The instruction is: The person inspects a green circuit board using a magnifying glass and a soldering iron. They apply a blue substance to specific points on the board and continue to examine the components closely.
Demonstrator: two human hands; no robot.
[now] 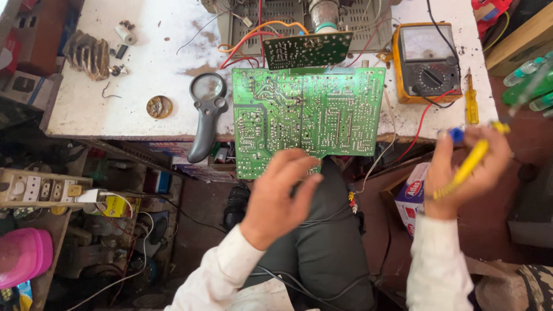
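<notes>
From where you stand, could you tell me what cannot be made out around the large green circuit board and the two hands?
- Large green circuit board, head view: its near edge is hidden behind the left hand; the solder tracks are too small to read.
- Yellow-handled tool: the right hand covers its lower end, and the blue tip is blurred.
- Yellow analogue multimeter: the dial markings are too small.
- Green bottles: blurred and cut off by the right edge.

White long sleeves [230, 270], grey trousers [325, 242], bare hands.

White worktable [144, 57], stained, is being occupied by green circuit board [308, 115], magnifying glass [206, 112], yellow multimeter [425, 60], yellow screwdriver [471, 98], round tin [159, 106].
</notes>
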